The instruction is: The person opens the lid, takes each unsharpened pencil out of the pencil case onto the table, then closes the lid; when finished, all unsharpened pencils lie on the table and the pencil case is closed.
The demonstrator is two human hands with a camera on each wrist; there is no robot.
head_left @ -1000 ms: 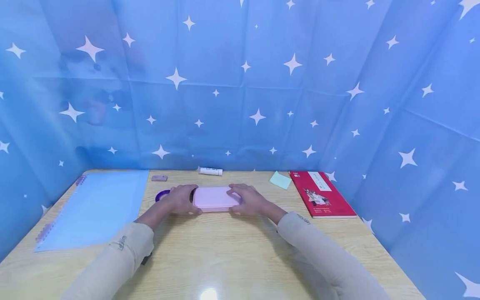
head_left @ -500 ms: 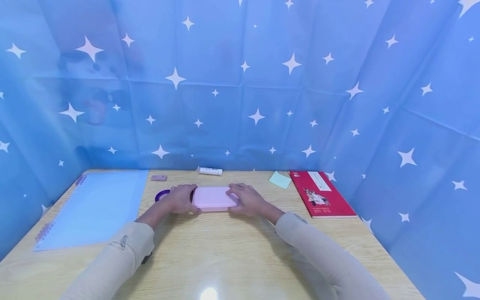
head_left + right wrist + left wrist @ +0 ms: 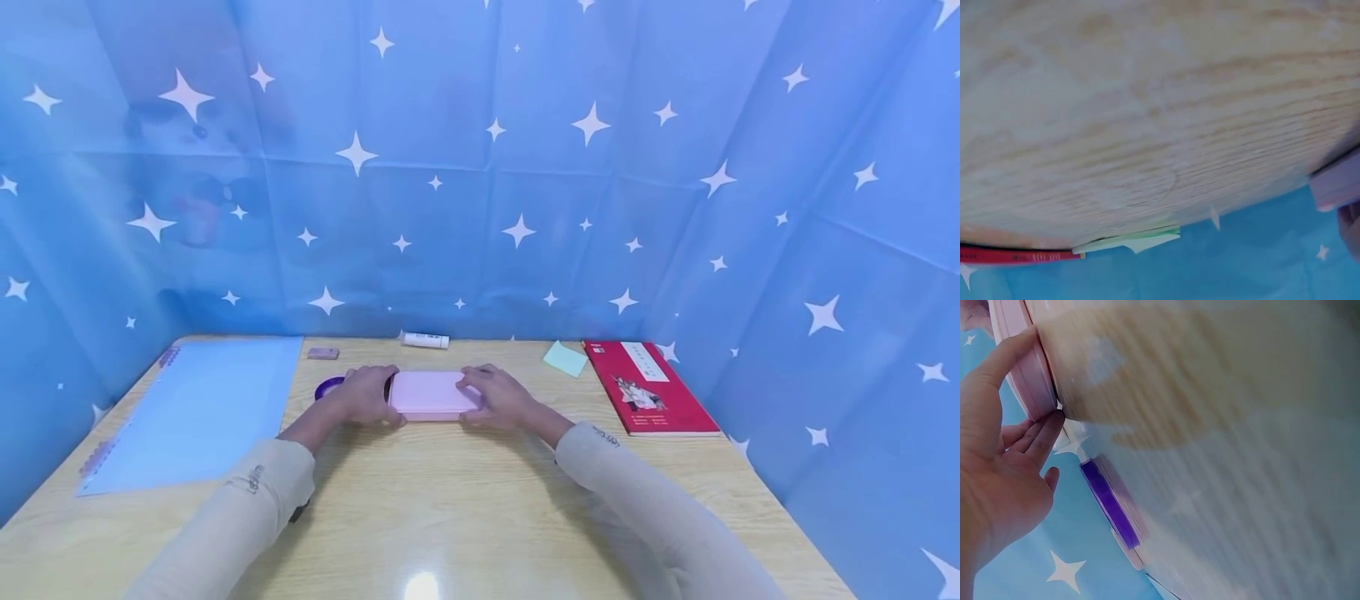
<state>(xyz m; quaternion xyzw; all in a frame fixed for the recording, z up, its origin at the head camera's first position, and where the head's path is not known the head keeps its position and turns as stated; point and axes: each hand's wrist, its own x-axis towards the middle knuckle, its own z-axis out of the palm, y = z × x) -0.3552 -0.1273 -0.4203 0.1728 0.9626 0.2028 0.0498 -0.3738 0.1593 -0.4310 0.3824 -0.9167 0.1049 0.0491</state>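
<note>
Pink and flat, one case (image 3: 433,395) lies on the wooden bench (image 3: 450,508), set toward the back edge and near the middle of its width, with a hand at each short end. At its left end the left hand (image 3: 365,397) clasps it: the wrist view shows the thumb (image 3: 997,362) laid along the case's (image 3: 1025,375) rim and the fingers (image 3: 1038,434) curled in under its corner. At its right end the right hand (image 3: 501,398) curls over the case with fingers on the top and thumb at the near side; the right wrist view shows only a corner of the case (image 3: 1335,184) and a sliver of that hand (image 3: 1350,228), so the hold is read from the head view alone.

From left to right across the back of the bench lie one pale blue spiral-bound pad (image 3: 198,408) along the left edge, one small pinkish eraser (image 3: 323,353), one purple tape roll (image 3: 327,387) just behind the left hand, one white tube (image 3: 425,339) against the back edge, one green sticky note (image 3: 565,359), and one red book (image 3: 645,388) along the right edge. Blue star-printed cloth (image 3: 480,167) walls the bench at the left, back and right edges. Bare wood runs from the case to the front edge, crossed only by the two beige sleeves (image 3: 637,500).
</note>
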